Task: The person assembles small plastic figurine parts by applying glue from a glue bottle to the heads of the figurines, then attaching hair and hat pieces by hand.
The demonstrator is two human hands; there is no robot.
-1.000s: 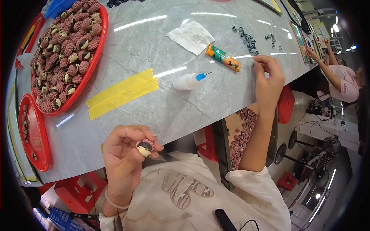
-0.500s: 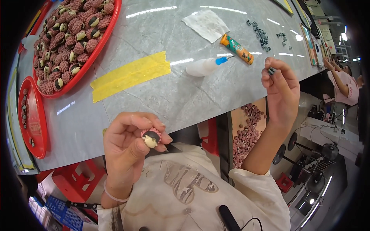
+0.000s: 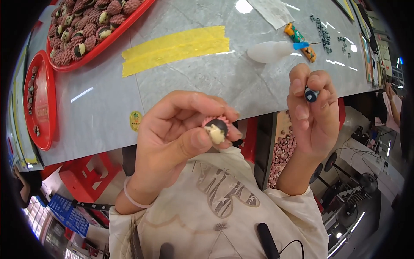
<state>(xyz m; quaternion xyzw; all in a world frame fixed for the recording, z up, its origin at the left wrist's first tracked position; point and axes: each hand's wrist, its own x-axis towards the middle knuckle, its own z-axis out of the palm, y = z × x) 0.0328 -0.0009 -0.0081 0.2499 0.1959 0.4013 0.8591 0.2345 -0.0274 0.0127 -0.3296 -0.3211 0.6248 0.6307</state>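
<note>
My left hand (image 3: 166, 134) is closed, pinching a small figure piece (image 3: 217, 129) between thumb and fingers. The piece has a ridged pink back and a black and cream front. Off to the right, my right hand (image 3: 317, 118) is raised with its fingertips closed on a small dark blue-grey part (image 3: 311, 95), whose pale centre faces up. The two hands are apart. Beyond the right hand lie a white squeeze bottle (image 3: 268, 52) with a blue needle tip, an orange and green tube (image 3: 308, 52), and several small dark parts (image 3: 322, 35).
A large red tray (image 3: 126, 31) at the far left is heaped with pink, black and cream pieces. Beside it, a smaller red tray (image 3: 52, 101) holds a few. Yellow tape (image 3: 177, 49) crosses the grey table. A white cloth (image 3: 272, 12) lies far back; an open drawer holds reddish pieces (image 3: 282, 157).
My left hand has moved right and away from me with the figure piece. The right hand has turned, bringing the dark part's pale centre into sight. The whole view has shifted a little.
</note>
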